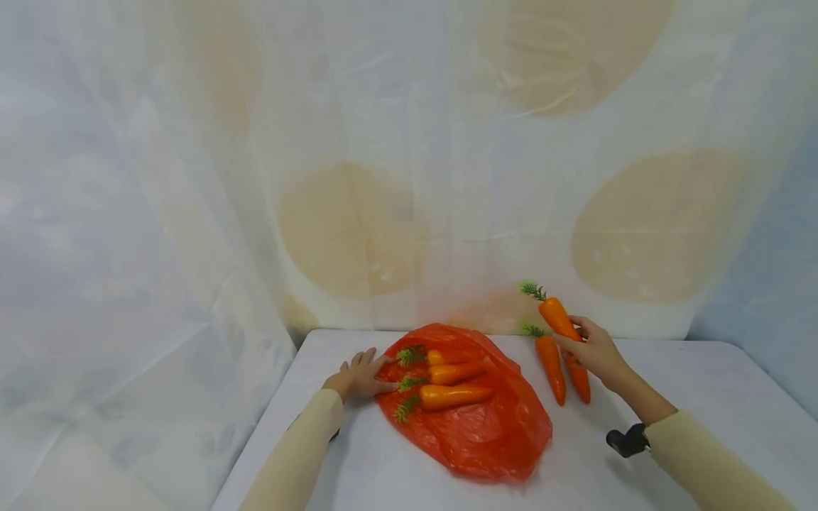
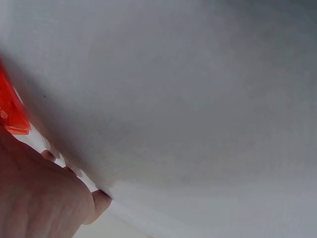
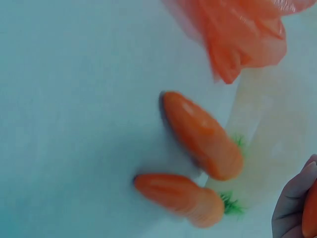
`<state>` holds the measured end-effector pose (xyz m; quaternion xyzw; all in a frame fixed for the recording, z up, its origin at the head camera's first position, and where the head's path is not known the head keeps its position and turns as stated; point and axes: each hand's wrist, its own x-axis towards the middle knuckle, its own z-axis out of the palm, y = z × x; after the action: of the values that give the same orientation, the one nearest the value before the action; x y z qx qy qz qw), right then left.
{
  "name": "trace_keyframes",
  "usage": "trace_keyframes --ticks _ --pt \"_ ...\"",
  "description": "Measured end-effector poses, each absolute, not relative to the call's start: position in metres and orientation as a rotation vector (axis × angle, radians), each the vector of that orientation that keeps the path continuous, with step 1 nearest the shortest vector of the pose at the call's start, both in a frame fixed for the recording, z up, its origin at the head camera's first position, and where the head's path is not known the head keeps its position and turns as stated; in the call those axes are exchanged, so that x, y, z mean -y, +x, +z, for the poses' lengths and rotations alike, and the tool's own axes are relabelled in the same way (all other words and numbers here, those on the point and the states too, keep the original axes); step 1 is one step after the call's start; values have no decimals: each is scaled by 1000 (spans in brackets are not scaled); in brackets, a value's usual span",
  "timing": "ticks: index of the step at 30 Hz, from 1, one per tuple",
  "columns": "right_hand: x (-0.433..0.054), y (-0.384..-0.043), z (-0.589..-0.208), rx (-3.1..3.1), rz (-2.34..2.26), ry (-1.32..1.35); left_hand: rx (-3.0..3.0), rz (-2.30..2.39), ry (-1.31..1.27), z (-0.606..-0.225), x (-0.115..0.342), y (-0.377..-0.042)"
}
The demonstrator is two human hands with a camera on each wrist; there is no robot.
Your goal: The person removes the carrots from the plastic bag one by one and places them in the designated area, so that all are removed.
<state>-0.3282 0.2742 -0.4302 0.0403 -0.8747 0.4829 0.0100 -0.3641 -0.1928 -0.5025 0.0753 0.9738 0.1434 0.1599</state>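
Left hand [image 1: 363, 377] with fingers spread, touching the edge of a red plastic bag [image 1: 476, 440], right hand [image 1: 597, 349] pinching an orange carrot [image 1: 556, 316], two loose carrots [image 1: 550, 365] on the counter [image 1: 696, 397].

Bare white table [image 1: 709, 383] gives passage right of the right hand [image 1: 597, 355] and, nearer, between the red plastic bag [image 1: 492, 443] and the right forearm. Only a narrow strip separates the bag from two loose carrots [image 1: 551, 365]. The left hand [image 1: 366, 376] blocks the bag's left side; a spotted curtain [image 1: 473, 206] closes the far edge.
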Motion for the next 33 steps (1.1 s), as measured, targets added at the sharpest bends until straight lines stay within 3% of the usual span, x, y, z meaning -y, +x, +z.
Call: trace_keyframes --ticks 21,33 --pt "-312 -341 -452 2805 1373 -44 -2808 413 190 -520 198 -378" --pt "-328 -347 -471 2795 1397 -214 -2810 427 208 -514 195 -369"
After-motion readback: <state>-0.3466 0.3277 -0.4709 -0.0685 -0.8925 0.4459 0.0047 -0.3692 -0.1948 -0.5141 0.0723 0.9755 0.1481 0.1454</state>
